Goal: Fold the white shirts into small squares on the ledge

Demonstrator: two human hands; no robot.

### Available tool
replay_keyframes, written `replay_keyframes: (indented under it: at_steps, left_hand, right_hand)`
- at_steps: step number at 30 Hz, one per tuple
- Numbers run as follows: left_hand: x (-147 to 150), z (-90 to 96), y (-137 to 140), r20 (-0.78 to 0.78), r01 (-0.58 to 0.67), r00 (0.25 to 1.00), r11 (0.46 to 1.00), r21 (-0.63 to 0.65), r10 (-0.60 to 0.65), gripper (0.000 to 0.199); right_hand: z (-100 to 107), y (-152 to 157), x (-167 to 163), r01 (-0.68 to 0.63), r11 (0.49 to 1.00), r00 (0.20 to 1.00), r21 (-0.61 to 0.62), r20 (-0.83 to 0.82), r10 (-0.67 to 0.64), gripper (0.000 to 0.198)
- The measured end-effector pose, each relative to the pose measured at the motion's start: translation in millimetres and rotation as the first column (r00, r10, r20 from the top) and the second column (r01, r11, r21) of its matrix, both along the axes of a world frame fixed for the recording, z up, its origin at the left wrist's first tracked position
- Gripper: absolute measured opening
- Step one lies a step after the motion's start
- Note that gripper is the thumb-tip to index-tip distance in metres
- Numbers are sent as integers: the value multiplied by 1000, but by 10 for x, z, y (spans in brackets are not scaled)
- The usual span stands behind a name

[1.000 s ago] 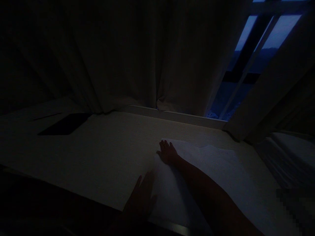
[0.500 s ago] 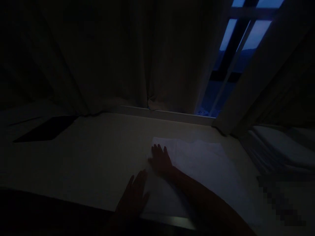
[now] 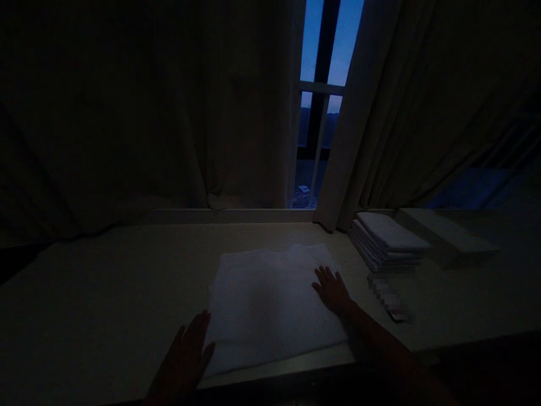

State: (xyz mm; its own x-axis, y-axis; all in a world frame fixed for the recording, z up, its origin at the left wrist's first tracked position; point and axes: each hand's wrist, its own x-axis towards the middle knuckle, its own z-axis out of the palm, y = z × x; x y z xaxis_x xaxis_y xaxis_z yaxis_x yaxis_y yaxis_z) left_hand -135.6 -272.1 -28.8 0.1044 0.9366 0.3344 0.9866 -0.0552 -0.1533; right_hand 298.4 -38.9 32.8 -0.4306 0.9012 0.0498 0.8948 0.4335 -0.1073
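Observation:
A white cloth, seemingly a towel (image 3: 262, 310), lies spread flat on the pale tabletop (image 3: 127, 270). My right hand (image 3: 332, 288) rests palm down on the cloth near its far right corner, with the fingers spread. At the cloth's left edge, towards the front, my left hand (image 3: 186, 349) lies with its fingers stretched out and the thumb apart, touching the edge. Neither hand grips anything. The light is dim, so the fine texture of the cloth is hard to see.
A stack of folded white cloths (image 3: 386, 242) stands to the right, with a pale box (image 3: 452, 234) beside it. In front of the stack lies a small blurred-out item (image 3: 389, 299). Dark curtains (image 3: 236, 113) hang behind, partly parted over a window (image 3: 323, 73).
My right hand has moved from the cloth's left side across to its right side. My left hand stays by the left edge. The view has turned right, showing more of the stack.

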Motion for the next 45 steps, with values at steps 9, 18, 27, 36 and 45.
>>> replay_keyframes:
  at_steps: [9, 18, 27, 36, 45]
  left_hand:
    - [423, 213, 260, -13, 39, 999, 992, 116, -38, 70]
    - [1554, 380, 550, -10, 324, 946, 943, 78, -325, 66]
    - [1517, 448, 507, 31, 300, 954, 954, -13, -299, 68]
    - [1522, 503, 490, -3, 302, 953, 953, -28, -302, 69]
    - [1550, 463, 498, 8, 289, 957, 957, -7, -289, 68]
  right_hand:
    - [-152, -391, -305, -123, 971, 978, 205, -141, 153, 55]
    - [-44, -278, -1359, -343, 937, 920, 69, -176, 350, 62]
    - [-124, 458, -1677, -88, 996, 980, -35, -182, 80, 72]
    - [36, 778, -1824, -15, 995, 988, -103, -153, -1, 73]
    - [-137, 387, -2232, -352, 934, 925, -58, -173, 338, 77]
